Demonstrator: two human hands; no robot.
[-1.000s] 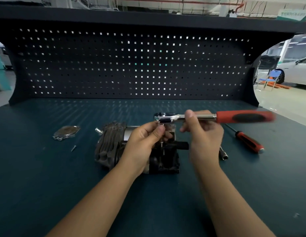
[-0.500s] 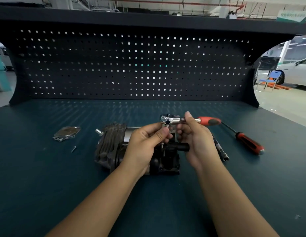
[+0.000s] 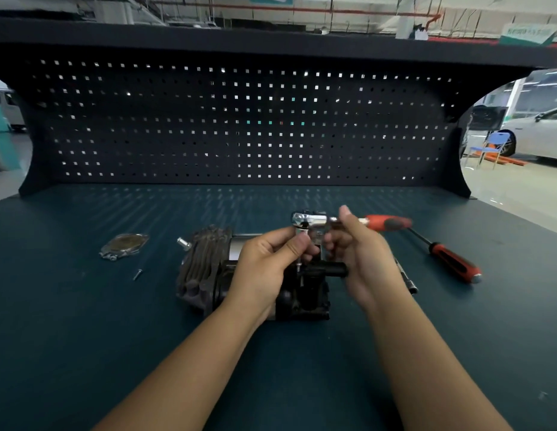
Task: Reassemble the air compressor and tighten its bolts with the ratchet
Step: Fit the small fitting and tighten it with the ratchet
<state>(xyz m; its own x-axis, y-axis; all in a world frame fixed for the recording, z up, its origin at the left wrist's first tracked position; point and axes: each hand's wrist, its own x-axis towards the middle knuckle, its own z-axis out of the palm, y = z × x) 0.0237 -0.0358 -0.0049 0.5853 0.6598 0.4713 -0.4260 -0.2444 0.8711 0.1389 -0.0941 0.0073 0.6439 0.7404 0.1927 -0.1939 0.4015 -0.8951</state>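
Head view: keep square over the air compressor (image 3: pixel 205 262), left hand (image 3: pixel 267 265) pinching the socket (image 3: pixel 302 232) under the ratchet (image 3: pixel 309 219) head, right hand (image 3: pixel 361 262) clasping its shaft alongside

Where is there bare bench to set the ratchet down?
Bare workbench: the near strip before the air compressor, and behind it to the pegboard. Crowded: right, with screwdriver and socket bar; left, with metal plate and screw.

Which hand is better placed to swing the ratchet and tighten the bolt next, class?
Right. The right hand grips the ratchet by its shaft, beside the red handle, so it can probably sweep it. The left hand pinches just under the ratchet head, steadying it over the air compressor.
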